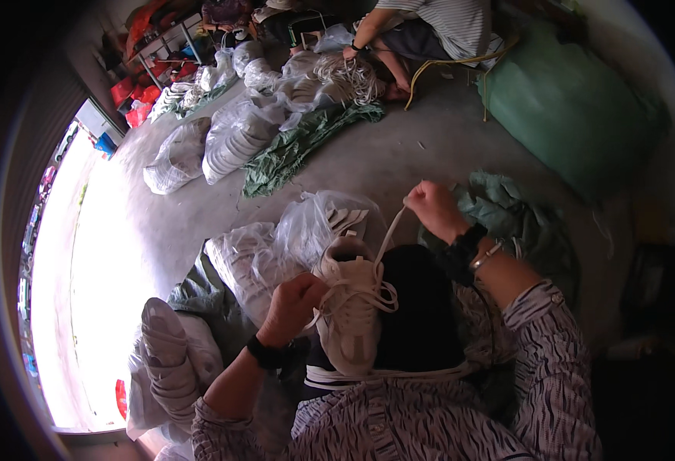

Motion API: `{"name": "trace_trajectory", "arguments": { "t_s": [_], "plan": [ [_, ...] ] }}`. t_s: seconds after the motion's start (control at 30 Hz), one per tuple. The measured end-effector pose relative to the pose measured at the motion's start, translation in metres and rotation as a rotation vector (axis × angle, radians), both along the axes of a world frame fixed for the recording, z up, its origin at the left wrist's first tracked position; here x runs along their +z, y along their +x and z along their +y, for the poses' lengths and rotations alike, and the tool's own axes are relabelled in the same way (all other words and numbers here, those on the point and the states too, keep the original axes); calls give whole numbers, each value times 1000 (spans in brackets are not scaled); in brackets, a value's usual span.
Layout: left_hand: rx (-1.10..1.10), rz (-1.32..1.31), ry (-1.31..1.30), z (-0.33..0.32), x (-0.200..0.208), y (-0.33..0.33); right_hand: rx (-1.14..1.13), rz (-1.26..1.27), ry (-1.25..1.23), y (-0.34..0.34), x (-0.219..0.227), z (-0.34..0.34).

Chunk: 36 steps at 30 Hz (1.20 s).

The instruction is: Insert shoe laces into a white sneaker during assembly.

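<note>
A pale cream lace-up sneaker (354, 349) rests on my lap, its toe toward me. Its white shoelace (387, 240) lies in loose loops over the tongue. Up and to the right of the shoe, my right hand (434, 210) pinches one end of the lace and holds it taut. My left hand (294, 306) is closed at the shoe's left side, with a bit of lace showing by its fingers; the fingertips are partly hidden. More white laces (429, 376) lie across my lap below the toe.
Clear plastic bags of shoe pieces (245, 265) sit just beyond my left hand. Stacked shoe parts (167, 346) stand at lower left. Further off are more filled bags (237, 138), a green sheet (299, 150), a big green sack (568, 107) and a seated co-worker in a striped shirt (456, 27).
</note>
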<state>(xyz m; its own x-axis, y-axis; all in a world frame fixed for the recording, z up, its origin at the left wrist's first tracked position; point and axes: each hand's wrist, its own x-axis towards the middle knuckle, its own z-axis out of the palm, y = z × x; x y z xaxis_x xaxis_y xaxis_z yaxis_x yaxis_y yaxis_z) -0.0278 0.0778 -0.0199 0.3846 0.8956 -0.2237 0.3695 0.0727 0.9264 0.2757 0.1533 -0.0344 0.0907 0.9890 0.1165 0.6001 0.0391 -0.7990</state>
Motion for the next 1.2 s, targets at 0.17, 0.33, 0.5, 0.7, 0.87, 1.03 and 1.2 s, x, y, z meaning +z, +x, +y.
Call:
{"name": "trace_trajectory", "arguments": {
  "t_s": [0.17,0.33,0.5,0.7,0.87,1.03,1.2],
  "plan": [
    [-108,-8,130,5,-10,-6,387,207,20,-57,22,-47],
    [-146,11,141,8,-2,0,629,-114,27,-88,23,-58],
    [-144,57,82,13,0,0,588,115,-254,-93,16,-50],
    [-253,420,738,26,8,16,613,403,-227,-86,-3,-55],
    [-212,166,147,39,4,-3,615,348,-225,-91,5,-54],
    [-202,55,-1,31,-6,5,512,-94,-75,-96,16,-59],
    [-165,13,-20,31,-12,-4,449,208,-30,-42,6,-39]
  ]
}}
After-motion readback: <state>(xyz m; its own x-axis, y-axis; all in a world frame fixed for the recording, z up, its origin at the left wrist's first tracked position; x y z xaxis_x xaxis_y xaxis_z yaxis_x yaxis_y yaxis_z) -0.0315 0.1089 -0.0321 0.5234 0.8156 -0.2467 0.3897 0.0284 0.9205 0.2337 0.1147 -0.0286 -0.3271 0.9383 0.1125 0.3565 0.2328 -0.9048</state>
